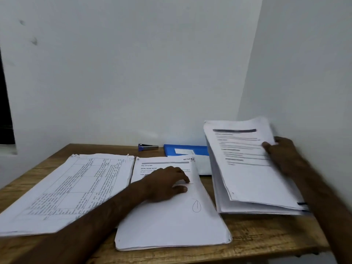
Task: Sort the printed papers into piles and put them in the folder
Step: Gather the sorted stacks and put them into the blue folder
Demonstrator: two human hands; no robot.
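Observation:
Three lots of printed paper are on the wooden table [257, 239]. A pile with printed tables [62, 189] lies at the left. A middle pile [171, 223] lies in front of me, and my left hand [165, 182] rests on its top sheet with fingers and thumb touching the paper. My right hand [283, 155] grips the right edge of a thick stack of papers [245, 168], thumb on top, holding it tilted above the table at the right. A blue folder [186, 150] lies flat at the back, partly hidden by the papers.
A small stapler [148, 147] lies at the back edge of the table by the white wall. The table stands in a corner, with a wall close on the right. A dark window opening [4, 111] is at the far left.

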